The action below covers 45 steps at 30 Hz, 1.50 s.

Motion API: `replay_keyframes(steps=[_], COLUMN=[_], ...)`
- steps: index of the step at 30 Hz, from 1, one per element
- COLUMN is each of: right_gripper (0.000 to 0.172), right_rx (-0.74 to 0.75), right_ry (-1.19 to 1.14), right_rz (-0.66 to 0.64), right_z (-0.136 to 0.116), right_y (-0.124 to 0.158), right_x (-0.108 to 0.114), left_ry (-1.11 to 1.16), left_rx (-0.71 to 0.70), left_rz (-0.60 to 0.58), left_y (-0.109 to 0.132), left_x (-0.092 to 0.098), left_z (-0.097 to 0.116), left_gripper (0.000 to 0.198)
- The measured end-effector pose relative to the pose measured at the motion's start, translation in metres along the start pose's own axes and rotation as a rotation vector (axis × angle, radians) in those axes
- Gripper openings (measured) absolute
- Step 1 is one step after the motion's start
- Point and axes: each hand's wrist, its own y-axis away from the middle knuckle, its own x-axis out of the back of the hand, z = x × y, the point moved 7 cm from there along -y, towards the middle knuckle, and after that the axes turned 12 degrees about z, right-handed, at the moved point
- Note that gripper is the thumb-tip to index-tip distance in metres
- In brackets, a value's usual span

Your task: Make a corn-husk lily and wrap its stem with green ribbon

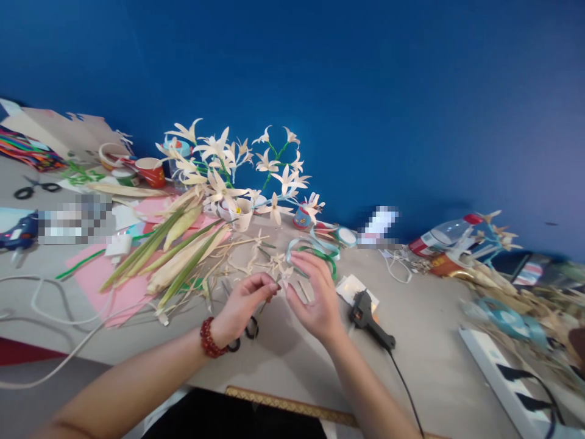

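Note:
My left hand, with a red bead bracelet on the wrist, pinches a small pale flower piece between thumb and fingers. Facing it, my right hand curls its fingers around the same piece from the other side. Both hands hover just above a grey table. Under my left hand lie black-handled scissors. A black glue gun rests just right of my right hand, its cord running toward me.
A bunch of pale paper flowers stands behind the hands, with long green and cream leaves on pink paper at left. Green ribbon, red cups, another pair of scissors, a plastic bottle and a white power strip lie around.

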Motion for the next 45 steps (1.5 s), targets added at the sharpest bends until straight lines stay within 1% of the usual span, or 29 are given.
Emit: replay_keyframes(steps=[3, 5, 7, 8, 9, 11, 13, 15, 17, 18, 23, 25, 28, 32, 37, 39, 41, 43, 45], right_gripper=[0.052, 0.05, 0.042, 0.036, 0.029, 0.018, 0.015, 0.017, 0.018, 0.019, 0.016, 0.013, 0.008, 0.007, 0.013, 0.015, 0.017, 0.018, 0.017], right_rx=[-0.033, -0.078, -0.157, -0.205, -0.248, -0.296, -0.287, -0.266, -0.275, -0.293, -0.397, -0.412, -0.441, -0.49, -0.619, -0.706, -0.816, -0.934, -1.034], right_ry=[-0.021, -0.034, -0.058, -0.075, -0.09, -0.112, -0.125, -0.145, -0.162, -0.167, -0.201, -0.203, -0.208, -0.261, -0.379, -0.5, -0.683, -0.864, -0.984], right_rz=[0.063, 0.138, 0.206, 0.218, 0.211, 0.136, 0.047, -0.013, -0.039, -0.049, -0.076, -0.071, -0.035, 0.012, -0.004, -0.015, -0.034, -0.06, -0.082], right_z=[-0.002, 0.0, 0.007, 0.01, 0.014, 0.016, 0.012, 0.005, 0.0, -0.001, -0.001, 0.0, 0.002, 0.007, 0.017, 0.022, 0.026, 0.028, 0.029], right_y=[0.006, 0.014, 0.025, 0.031, 0.037, 0.046, 0.051, 0.053, 0.052, 0.052, 0.053, 0.052, 0.052, 0.054, 0.061, 0.065, 0.069, 0.073, 0.077], right_x=[0.015, 0.026, 0.033, 0.033, 0.032, 0.023, 0.013, 0.004, -0.003, -0.006, -0.022, -0.027, -0.032, -0.037, -0.043, -0.047, -0.051, -0.055, -0.057], left_ry=[-0.06, -0.11, -0.137, -0.145, -0.152, -0.166, -0.185, -0.189, -0.139, -0.086, 0.181, 0.244, 0.321, 0.382, 0.364, 0.337, 0.292, 0.252, 0.223], left_rx=[-0.137, -0.238, -0.315, -0.342, -0.359, -0.38, -0.398, -0.41, -0.372, -0.331, -0.03, 0.06, 0.139, 0.189, 0.201, 0.17, 0.145, 0.144, 0.157], left_rz=[0.024, 0.044, 0.05, 0.045, 0.037, 0.021, 0.005, -0.02, -0.036, -0.034, 0.031, 0.056, 0.057, 0.067, 0.068, 0.048, -0.001, -0.058, -0.096], left_y=[0.001, 0.004, 0.007, 0.008, 0.01, 0.013, 0.015, 0.017, 0.016, 0.015, 0.007, 0.006, 0.005, 0.005, 0.004, 0.004, 0.004, 0.004, 0.005], left_x=[0.001, 0.001, 0.002, 0.002, 0.001, 0.001, 0.0, -0.002, -0.004, -0.003, -0.001, 0.0, -0.002, -0.004, -0.003, -0.003, -0.004, -0.007, -0.009], left_z=[0.012, 0.02, 0.026, 0.028, 0.029, 0.032, 0.034, 0.034, 0.031, 0.028, 0.001, -0.008, -0.013, -0.013, -0.014, -0.013, -0.011, -0.009, -0.008], left_gripper=[0.013, 0.012, 0.011, 0.01, 0.009, 0.006, 0.005, 0.005, 0.006, 0.006, 0.005, 0.007, 0.009, 0.011, 0.013, 0.012, 0.01, 0.009, 0.01])
